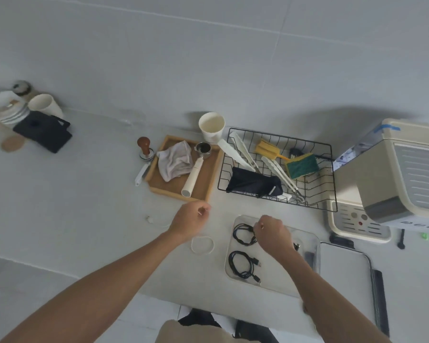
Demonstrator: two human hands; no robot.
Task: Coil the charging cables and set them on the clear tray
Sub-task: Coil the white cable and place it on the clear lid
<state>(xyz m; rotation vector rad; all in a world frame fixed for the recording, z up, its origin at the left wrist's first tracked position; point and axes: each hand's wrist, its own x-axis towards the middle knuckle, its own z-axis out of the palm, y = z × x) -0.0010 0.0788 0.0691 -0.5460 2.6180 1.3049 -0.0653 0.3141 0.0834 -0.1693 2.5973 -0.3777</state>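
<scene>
Nearest the camera, at 6 o'clock, both bare forearms reach up over the white worktop. The clear tray lies at about 5 o'clock on the worktop, and on it sit two coiled black cables: the nearer black cable with its plugs toward the right, and the farther black cable just beyond it, touching the fingers of the right hand. That right hand hovers over the tray's far half with fingers curled; it seems to pinch the farther black cable, though the grip itself is hidden under the knuckles. Left of the tray, near the centre, a loop of white cable rests on the worktop, and its line runs on toward 9 o'clock to a small plug end. The left hand is above it, fingers curled and pinching a thin white strand of that cable between thumb and forefinger. To the right of the tray at 4 o'clock lies a second, flat tray. Farther off, at 12 o'clock, a wooden tray holds a crumpled cloth and a coffee handle. At 1 o'clock stands a wire basket with a sponge, and at 3 o'clock a cream coffee machine. A paper cup stands behind the wooden tray.
</scene>
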